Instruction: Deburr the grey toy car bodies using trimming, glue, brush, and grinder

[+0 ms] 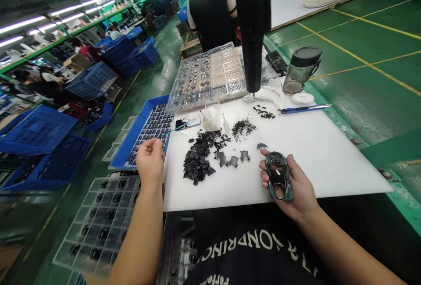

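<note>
My right hand [289, 184] grips a dark grey model car body shell [279, 175] from below, its glossy roof facing up. My left hand [150, 161] is raised over the near edge of the white plastic board [329, 166], fingers curled together with nothing visible in them. It is nearest a blue tray [140, 129] of small black parts. On the board lie a heap of black pieces [197, 158], a scatter of tiny black bits [243, 128], and several grey metal parts [233, 160] between my hands.
A black electric screwdriver [252, 30] hangs over the board's far edge. Clear blister trays [207, 76] stand behind it, with a utility knife [304, 108] and a glass flask [301, 71] to the right. A co-worker [210, 11] stands beyond. Blue crates [36, 129] sit left.
</note>
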Demonstrator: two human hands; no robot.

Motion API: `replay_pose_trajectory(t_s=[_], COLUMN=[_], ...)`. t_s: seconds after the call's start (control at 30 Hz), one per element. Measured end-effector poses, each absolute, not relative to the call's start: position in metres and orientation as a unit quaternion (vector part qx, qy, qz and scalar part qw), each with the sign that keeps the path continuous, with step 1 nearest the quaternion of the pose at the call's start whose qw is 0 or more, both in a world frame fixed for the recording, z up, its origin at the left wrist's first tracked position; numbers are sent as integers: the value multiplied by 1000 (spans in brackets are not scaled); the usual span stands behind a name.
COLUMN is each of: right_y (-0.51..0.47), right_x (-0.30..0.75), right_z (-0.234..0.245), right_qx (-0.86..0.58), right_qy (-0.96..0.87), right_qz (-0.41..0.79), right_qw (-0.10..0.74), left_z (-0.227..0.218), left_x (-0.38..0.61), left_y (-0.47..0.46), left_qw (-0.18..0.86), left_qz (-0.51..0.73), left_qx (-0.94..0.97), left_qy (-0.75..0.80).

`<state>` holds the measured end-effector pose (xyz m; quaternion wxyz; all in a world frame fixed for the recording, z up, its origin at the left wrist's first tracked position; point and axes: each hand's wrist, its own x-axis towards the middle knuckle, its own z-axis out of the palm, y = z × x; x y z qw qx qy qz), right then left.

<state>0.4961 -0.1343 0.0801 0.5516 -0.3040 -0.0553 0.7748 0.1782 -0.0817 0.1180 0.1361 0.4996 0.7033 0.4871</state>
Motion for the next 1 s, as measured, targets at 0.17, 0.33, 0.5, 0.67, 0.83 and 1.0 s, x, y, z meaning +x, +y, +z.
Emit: replay_pose_trajectory(t_s=[0.17,0.33,0.5,0.67,0.83,1.0], right_y=[-133,-134,-135,-136,-139,-138], right_x=[519,525,522,521,520,517], right_z=[65,47,47,42,41,53], right_qx=[-300,-262,-239,-224,-209,-229], right_qy=[-53,-64,-57,-59,-56,-55], right_qz=[761,770,772,771,771,781], right_qw=[572,579,586,593,599,578], left_z=[132,125,119,93,66,88], left_x=[241,275,314,366,379,355], left_y=[-109,-91,-66,-44,-30,-37], left_qw=[204,167,141,155,173,241], left_qz=[332,100,41,34,42,110], left_qx=[630,732,785,827,845,808], left_qy=[672,653,601,539,504,526])
